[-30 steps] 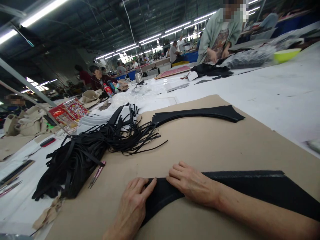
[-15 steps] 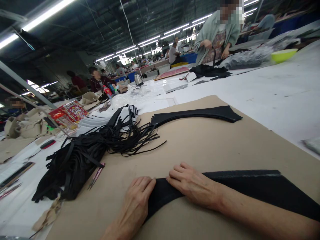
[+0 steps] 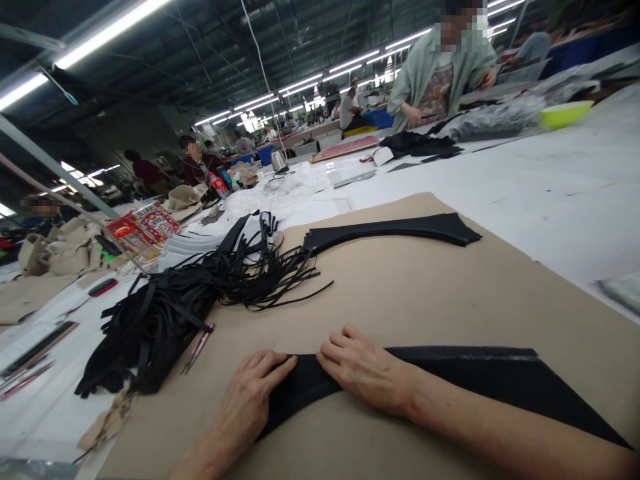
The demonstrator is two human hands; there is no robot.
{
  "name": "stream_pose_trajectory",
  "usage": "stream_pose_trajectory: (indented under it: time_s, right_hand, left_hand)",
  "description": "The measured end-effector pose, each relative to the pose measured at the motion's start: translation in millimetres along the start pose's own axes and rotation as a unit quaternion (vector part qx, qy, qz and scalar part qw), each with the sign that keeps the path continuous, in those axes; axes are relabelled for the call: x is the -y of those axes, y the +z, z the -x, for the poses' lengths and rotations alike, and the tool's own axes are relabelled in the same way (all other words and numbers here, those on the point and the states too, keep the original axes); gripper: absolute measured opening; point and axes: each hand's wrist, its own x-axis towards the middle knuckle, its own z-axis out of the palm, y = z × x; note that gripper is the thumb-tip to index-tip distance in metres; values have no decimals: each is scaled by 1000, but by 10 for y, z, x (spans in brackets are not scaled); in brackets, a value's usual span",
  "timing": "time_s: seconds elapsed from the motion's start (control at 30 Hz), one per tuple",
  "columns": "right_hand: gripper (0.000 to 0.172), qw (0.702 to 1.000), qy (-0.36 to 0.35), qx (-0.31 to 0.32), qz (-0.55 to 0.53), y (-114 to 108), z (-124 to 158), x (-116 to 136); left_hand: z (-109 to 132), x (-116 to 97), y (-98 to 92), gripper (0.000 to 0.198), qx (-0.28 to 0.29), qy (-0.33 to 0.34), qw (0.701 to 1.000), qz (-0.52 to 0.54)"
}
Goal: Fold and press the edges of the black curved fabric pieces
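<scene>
A curved black fabric piece (image 3: 480, 383) lies on the brown cardboard sheet (image 3: 420, 293) in front of me. My left hand (image 3: 245, 403) rests on the cardboard at the piece's left tip, fingers stretched out along its edge. My right hand (image 3: 363, 370) lies flat on the same piece just to the right, fingers extended and pressing it down. Neither hand grips anything. A second curved black piece (image 3: 395, 230) lies farther back on the cardboard.
A heap of black strips (image 3: 185, 300) spreads over the cardboard's left edge, with small pink-handled snips (image 3: 197, 348) beside it. Beige bags (image 3: 55, 250) and a red printed box (image 3: 143, 227) sit at far left. A person in a green jacket (image 3: 440, 67) works at the far table end near a yellow bowl (image 3: 565, 113).
Both hands and the black piece under them have shifted slightly left on the cardboard. The far person has straightened and moved their arms.
</scene>
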Motion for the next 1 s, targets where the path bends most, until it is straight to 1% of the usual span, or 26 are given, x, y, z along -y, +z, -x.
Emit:
stream_pose_trajectory:
  time_s: [0.07,0.13,0.17,0.23,0.3,0.4,0.47,0.57,0.67,0.77,0.9,1.0]
  right_hand:
    - [10,1000,3,0,1,15,-83,38]
    - [10,1000,7,1,3,32,-133,61]
    - [10,1000,9,1,3,42,-146,67]
    - [10,1000,9,-3,4,64,-154,76]
    - [11,1000,9,-12,7,86,-152,83]
    - [11,1000,15,-23,8,107,-150,91]
    - [11,1000,18,-20,6,100,-145,80]
    - [12,1000,13,-11,4,56,-101,22]
    - [12,1000,9,-2,-6,-4,9,-65]
    - [13,1000,12,-1,-9,-44,159,-128]
    - [11,1000,15,-6,12,-52,321,-142]
    - [10,1000,19,-5,21,-55,377,-129]
  left_hand:
    - [60,132,-70,53,-13,-30,999,-18]
    - [85,195,-111,50,-46,-80,994,-52]
    - [80,187,-111,47,-66,-103,990,-67]
    - [36,84,-65,45,-98,-129,983,-84]
    - [-40,-105,30,49,-112,-119,984,-71]
    - [-141,-389,196,52,-103,-88,991,-9]
    - [-160,-490,277,52,-101,-83,991,17]
    - [-133,-508,320,57,-111,-83,990,19]
    - [-115,-490,299,60,-103,-74,992,-2]
    - [-128,-515,277,62,-92,-68,993,-31]
    - [-140,-554,278,63,-92,-70,992,-58]
    - [-132,-550,291,62,-90,-66,991,-67]
